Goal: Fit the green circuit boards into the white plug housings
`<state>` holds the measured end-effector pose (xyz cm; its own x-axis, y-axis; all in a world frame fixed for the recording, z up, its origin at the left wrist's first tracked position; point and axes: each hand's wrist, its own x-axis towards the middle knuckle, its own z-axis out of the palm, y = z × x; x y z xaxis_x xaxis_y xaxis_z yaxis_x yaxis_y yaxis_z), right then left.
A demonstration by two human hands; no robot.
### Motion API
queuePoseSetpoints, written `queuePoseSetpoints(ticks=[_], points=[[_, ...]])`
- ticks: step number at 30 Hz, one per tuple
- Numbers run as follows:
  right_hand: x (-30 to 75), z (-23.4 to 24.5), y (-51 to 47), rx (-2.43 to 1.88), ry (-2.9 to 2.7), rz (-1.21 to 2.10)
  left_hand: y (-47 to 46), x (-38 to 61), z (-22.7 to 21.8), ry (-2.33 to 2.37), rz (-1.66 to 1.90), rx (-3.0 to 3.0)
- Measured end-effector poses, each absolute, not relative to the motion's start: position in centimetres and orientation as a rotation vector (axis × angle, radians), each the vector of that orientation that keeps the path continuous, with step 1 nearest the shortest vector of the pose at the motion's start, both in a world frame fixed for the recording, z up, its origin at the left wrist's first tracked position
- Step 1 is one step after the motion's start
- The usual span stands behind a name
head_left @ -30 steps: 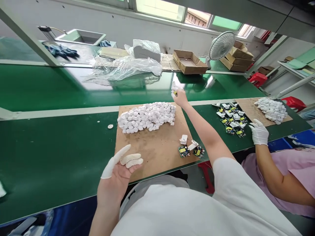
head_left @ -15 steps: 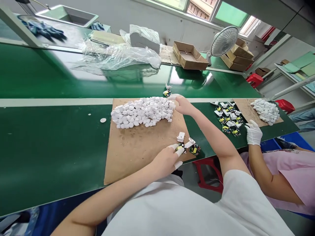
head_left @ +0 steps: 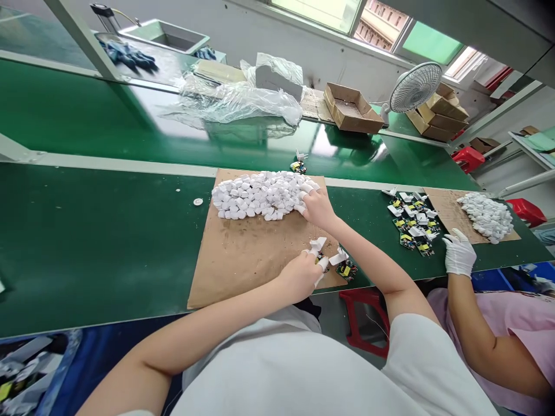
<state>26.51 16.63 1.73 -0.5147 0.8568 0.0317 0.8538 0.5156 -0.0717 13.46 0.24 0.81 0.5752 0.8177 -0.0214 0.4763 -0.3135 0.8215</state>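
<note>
My left hand (head_left: 302,273), with white finger cots on its fingertips, is closed on a small circuit board (head_left: 321,261) at the cardboard's right edge. A white plastic piece (head_left: 319,244) sticks up from that board. My right hand (head_left: 319,207), also in finger cots, reaches into the right end of a heap of small white caps (head_left: 260,195). Its thumb and fingers are apart, touching the caps. Another circuit board (head_left: 347,270) with a white piece lies just right of my left hand. Both the heap and my left hand are over a brown cardboard sheet (head_left: 243,260).
A circuit board (head_left: 298,166) stands behind the heap. To the right are several boards (head_left: 414,222), a second heap of caps (head_left: 485,215) and a co-worker's gloved hand (head_left: 460,254). An open carton (head_left: 353,110), a fan (head_left: 416,86) and plastic sheeting (head_left: 243,103) are at the back.
My right hand has moved from the heap's back right corner onto its right end. My left hand stays at the circuit board, and its white piece now looks more tilted. The camera view has shifted.
</note>
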Motion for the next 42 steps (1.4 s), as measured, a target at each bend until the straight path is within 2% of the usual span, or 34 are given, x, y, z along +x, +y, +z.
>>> queuePoseSetpoints(ticks=[10,18,26,35,42], points=[[27.7,0.1,17.8,-1.559,-2.609,0.017,-0.1,2.5,1.4,1.165,1.232,0.81],[28.3,0.5,16.9,-1.463,-2.692,-0.098,-2.6,0.2,1.8,1.153,1.451,0.263],[26.0,1.3,14.5,-1.22,-2.885,-0.154,-3.3,-0.6,2.1,1.127,1.523,0.071],[21.8,1.8,14.5,-1.034,-3.101,0.026,-3.6,0.6,3.4,1.036,1.466,0.091],[22.2,4.0,14.6,-1.074,-2.988,0.317,-4.0,0.7,2.7,1.041,1.474,0.102]])
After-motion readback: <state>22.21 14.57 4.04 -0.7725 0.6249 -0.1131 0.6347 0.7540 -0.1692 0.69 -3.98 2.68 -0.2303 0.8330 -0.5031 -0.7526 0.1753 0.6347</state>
